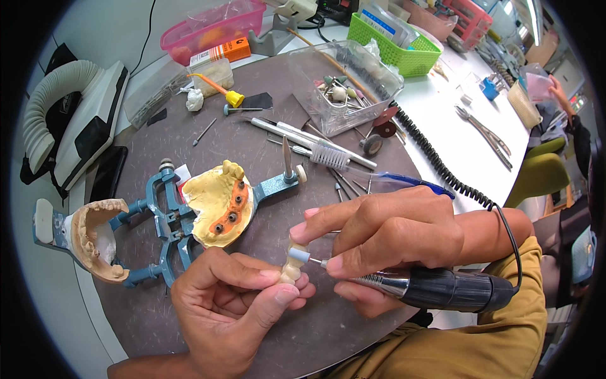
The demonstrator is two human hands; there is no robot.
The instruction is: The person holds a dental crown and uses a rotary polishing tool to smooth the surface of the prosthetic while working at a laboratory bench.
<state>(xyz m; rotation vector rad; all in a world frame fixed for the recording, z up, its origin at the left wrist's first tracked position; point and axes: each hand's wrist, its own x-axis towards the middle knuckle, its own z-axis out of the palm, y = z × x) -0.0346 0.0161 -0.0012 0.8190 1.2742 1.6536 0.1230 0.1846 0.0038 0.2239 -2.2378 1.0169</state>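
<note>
Between the thumb and fingers of my left hand [230, 300] is a tooth-coloured dental bridge [291, 271]. My right hand [398, 237] is wrapped round a black and silver dental handpiece [448, 289], whose cable runs off to the right. A pale blue cylindrical polishing bur [298, 254] on its thin shank meets the upper part of the bridge. One right fingertip rests at the bridge's upper end. Just beyond my hands stands a blue articulator [165, 237] with a yellow plaster model [211, 192] bearing several metal implant posts in orange gum material, and a beige tooth model [95, 243].
Behind lie metal hand tools [297, 144], a clear box of burs [344, 95] and a coiled black cord [435, 158]. A green basket [404, 60] and pink container [211, 28] stand at the back. Pliers [485, 136] lie on the right; a white hose unit [82, 126] sits left.
</note>
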